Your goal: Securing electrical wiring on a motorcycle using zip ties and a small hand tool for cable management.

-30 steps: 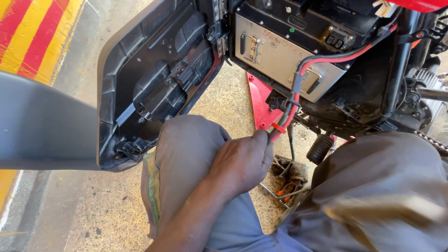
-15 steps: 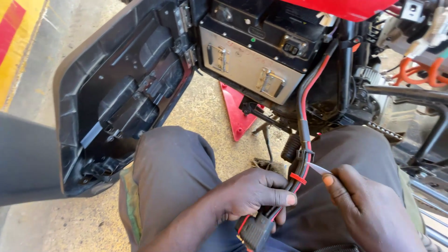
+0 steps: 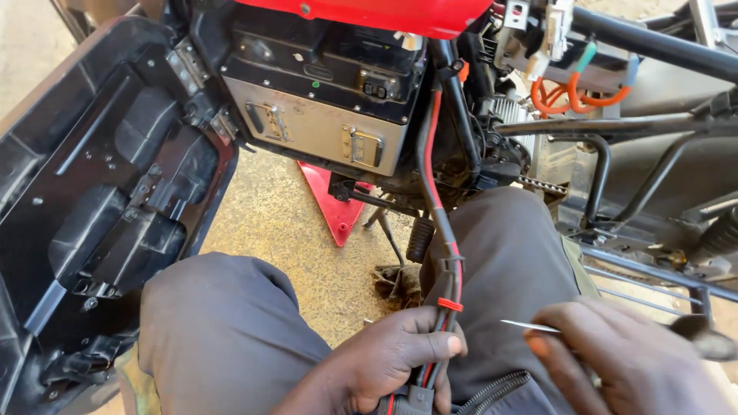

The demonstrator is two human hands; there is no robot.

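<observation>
Head view: the left hand [image 3: 388, 361] has its grip wrapped tight around a red-and-black cable bundle [image 3: 440, 230], just below a red cable tie [image 3: 450, 304]; the bundle runs up to the vehicle's metal battery box [image 3: 315, 131]. The right hand [image 3: 623, 361] pinches a thin metal pick [image 3: 530, 327], tip near the bundle, over the knees.

On my feed: both hands bare, no gloves, no rings or watch in view. Left hand [image 3: 384, 357] w/ short nails on its fingers [image 3: 434, 346]; right hand [image 3: 623, 361] same. Forearm bare, no sleeve. Legs in dark grey-blue work trousers [image 3: 223, 330], creased at knees, olive-green strip along outer seams
</observation>
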